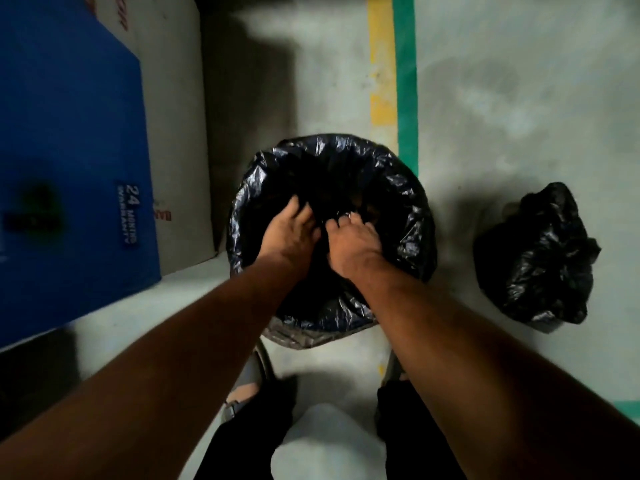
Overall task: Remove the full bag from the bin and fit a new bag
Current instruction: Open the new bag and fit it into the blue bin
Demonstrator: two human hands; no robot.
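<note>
Head view looks straight down at my two bare forearms reaching into a round bin. Far left of my fingers a blue carton (69, 150) lies on the floor, with a white label reading "24 months warranty", and a pale cardboard box (176, 133) sits against its right side; both stand apart from the bin.

My left hand (289, 233) is inside the bin's mouth, palm down, its fingers (301, 211) curled into the dark plastic at the middle of the opening. Just right of it, almost touching, my right hand (353, 244) does the same, fingers (343, 221) bent down and pinching folds of the liner. Both hands are closed on that plastic, though the fingertips sink into the black and I cannot tell how much they hold.

Around my fingers on every side is the new bag (408, 216), a glossy black liner already draped over the rim of the bin (294, 337), whose grey wall shows only below my wrists. The liner's folded edge rings the whole opening.

Beyond my fingers, a yellow stripe (382, 64) and a green stripe (406, 81) run along the concrete floor (519, 98). Well to the right of my right hand, clear of the bin, the full bag (540, 258) sits on the floor, black, crumpled and bunched at its top.
</note>
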